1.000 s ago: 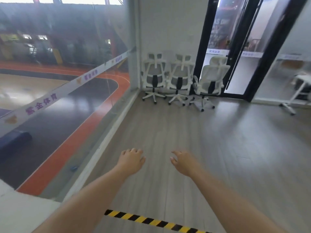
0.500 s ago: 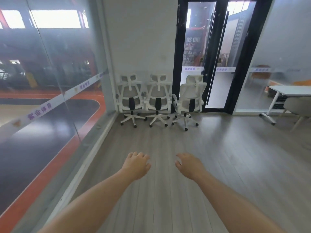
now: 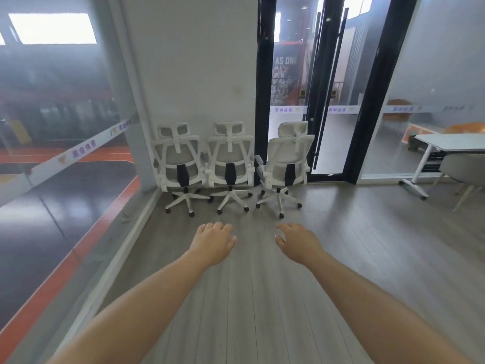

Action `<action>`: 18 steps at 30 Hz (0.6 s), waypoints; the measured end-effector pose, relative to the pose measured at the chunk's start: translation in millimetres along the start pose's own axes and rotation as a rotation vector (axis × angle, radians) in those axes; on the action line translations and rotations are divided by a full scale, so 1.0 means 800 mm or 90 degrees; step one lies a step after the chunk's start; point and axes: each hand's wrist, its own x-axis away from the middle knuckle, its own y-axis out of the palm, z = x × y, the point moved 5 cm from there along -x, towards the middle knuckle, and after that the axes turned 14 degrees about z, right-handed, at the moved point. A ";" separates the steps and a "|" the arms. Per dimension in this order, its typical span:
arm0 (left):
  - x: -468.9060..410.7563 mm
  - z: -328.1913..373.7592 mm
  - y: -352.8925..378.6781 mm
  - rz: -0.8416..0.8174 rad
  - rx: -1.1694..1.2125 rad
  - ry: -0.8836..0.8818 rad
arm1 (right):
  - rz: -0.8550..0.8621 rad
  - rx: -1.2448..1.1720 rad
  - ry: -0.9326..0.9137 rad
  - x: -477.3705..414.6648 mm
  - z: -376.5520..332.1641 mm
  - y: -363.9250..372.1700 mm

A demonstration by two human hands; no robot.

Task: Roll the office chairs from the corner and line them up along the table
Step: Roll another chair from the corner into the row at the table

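Observation:
Three white mesh office chairs stand side by side in the corner, backs toward me: the left chair (image 3: 178, 164) and the middle chair (image 3: 230, 161) against the white wall, the right chair (image 3: 287, 158) turned slightly in front of the black door frame. My left hand (image 3: 214, 241) and my right hand (image 3: 298, 241) reach forward over the wood floor, palms down, fingers relaxed, holding nothing. Both hands are well short of the chairs. A white table (image 3: 451, 141) stands at the far right.
A glass wall (image 3: 65, 153) with a white stripe runs along the left, over a sports court below. Black-framed glass doors (image 3: 328, 101) stand behind the right chair. A grey shell chair (image 3: 467, 169) sits at the table. Grey plank floor lies between me and the chairs.
The view has advanced toward the corner, so the chairs appear larger and nearer. The yellow-black floor tape has dropped out of view. Both hands stay outstretched and hold nothing.

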 end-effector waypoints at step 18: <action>-0.581 0.107 0.156 0.015 0.049 0.166 | 0.017 0.130 0.074 -0.449 0.288 0.030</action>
